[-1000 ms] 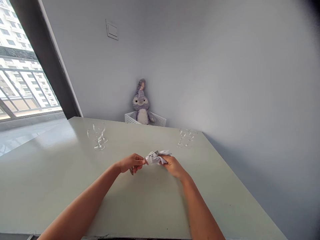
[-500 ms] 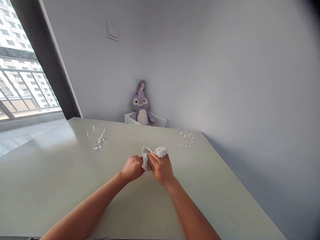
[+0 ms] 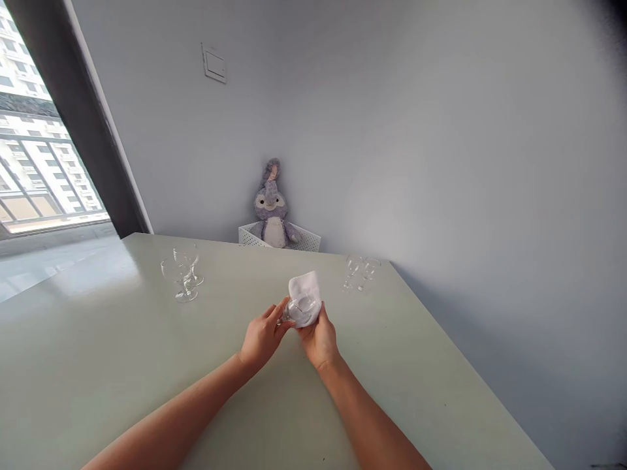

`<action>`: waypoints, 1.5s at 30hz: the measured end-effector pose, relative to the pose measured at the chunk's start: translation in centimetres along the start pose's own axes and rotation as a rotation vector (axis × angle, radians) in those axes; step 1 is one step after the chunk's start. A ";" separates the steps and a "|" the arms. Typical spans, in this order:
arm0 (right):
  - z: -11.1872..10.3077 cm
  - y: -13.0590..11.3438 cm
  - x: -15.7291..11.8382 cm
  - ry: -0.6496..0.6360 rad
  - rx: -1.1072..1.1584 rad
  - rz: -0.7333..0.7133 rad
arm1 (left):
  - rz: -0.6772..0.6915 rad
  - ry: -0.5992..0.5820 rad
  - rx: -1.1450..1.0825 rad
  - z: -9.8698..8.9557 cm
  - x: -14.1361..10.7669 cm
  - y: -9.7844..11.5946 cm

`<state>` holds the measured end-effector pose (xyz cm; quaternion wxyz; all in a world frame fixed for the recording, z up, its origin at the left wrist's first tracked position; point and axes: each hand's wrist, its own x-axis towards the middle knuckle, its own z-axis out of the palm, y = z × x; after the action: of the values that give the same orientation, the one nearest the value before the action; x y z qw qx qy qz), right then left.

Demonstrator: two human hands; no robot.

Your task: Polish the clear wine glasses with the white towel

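Above the middle of the table, my left hand [image 3: 264,333] grips a clear stemmed glass [image 3: 300,308] by its stem end, the fingers closed around it. The glass is tilted on its side, its bowl lying against a white cloth [image 3: 306,283]. My right hand [image 3: 319,336] holds that cloth from below, palm up, with the bowl resting on it. Part of the stem and foot is hidden by my left fingers.
Two stemmed glasses [image 3: 182,277] stand upright at the left of the pale table [image 3: 235,411]. Two more clear glasses [image 3: 361,271] stand at the far right. Behind the table edge, a plush rabbit [image 3: 273,215] sits in a white perforated basket [image 3: 309,243] against the wall.
My right hand has turned from palm down over the cloth to palm up beneath it. The cloth has opened out and the glass now shows. The view has shifted slightly.
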<state>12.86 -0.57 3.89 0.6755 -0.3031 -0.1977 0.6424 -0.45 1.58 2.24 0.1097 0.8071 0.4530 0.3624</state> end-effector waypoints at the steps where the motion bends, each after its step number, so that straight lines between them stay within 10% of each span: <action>1: 0.4 0.5 -0.5 -0.040 -0.018 -0.018 | -0.039 0.021 -0.065 0.3 -0.1 0.2; 7: 1.1 2.8 -2.0 -0.144 -0.307 -0.150 | -0.110 0.148 -0.271 0.6 0.0 1.3; 14: -0.3 1.3 -1.0 -0.232 -0.275 0.063 | -0.343 -0.344 -1.040 -2.5 1.0 1.3; 20: -0.4 1.2 -0.8 -0.249 -0.374 0.258 | -0.577 -0.312 -1.310 -3.5 1.7 0.8; 27: -1.7 -0.7 0.3 0.043 -0.751 -0.221 | -0.617 -0.082 -1.281 -3.3 2.4 -0.1; 34: -0.6 -0.8 -1.7 -0.507 -1.509 -0.722 | -0.740 -0.126 -1.393 -3.9 2.8 -1.6; 39: -0.4 0.9 -1.8 -0.244 -1.255 -0.668 | -0.660 0.012 -1.386 -2.7 1.8 0.7; 45: -0.3 1.4 -0.7 0.000 -0.573 -0.036 | -0.331 0.197 -1.061 -1.8 0.0 3.0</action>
<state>11.94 -1.27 2.83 0.5735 -0.4781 -0.3767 0.5482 0.29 -0.38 5.11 0.5132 0.5220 0.3373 0.5919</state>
